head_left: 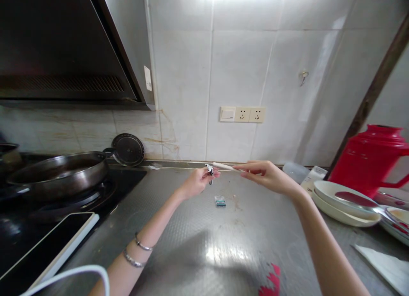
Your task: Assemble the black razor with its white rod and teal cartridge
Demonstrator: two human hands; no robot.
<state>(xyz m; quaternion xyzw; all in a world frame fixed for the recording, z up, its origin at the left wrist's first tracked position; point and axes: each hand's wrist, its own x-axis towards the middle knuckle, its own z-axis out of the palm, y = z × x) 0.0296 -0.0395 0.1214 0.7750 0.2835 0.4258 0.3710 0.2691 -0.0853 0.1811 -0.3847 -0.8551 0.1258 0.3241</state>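
My left hand [198, 182] is closed on a small silver and black razor [209, 170], its head up and a dark stem showing below the fingers. In my right hand [266, 173] is a slim white stick [223, 166], pinched near its right end and pointing left. The stick's left tip is close to the razor's head; whether they touch I cannot tell. Below the hands, a small clear piece with teal and dark strips [220, 201], like a razor cartridge, lies on the metal countertop [191, 240].
On the left are a pan [60, 174] on the black stove, a round dark disc [128, 150] against the wall and a phone [54, 249] with a white cable [83, 268]. At right stand stacked dishes [341, 202] and a red jug [367, 159]. A range hood [70, 44] overhangs the stove.
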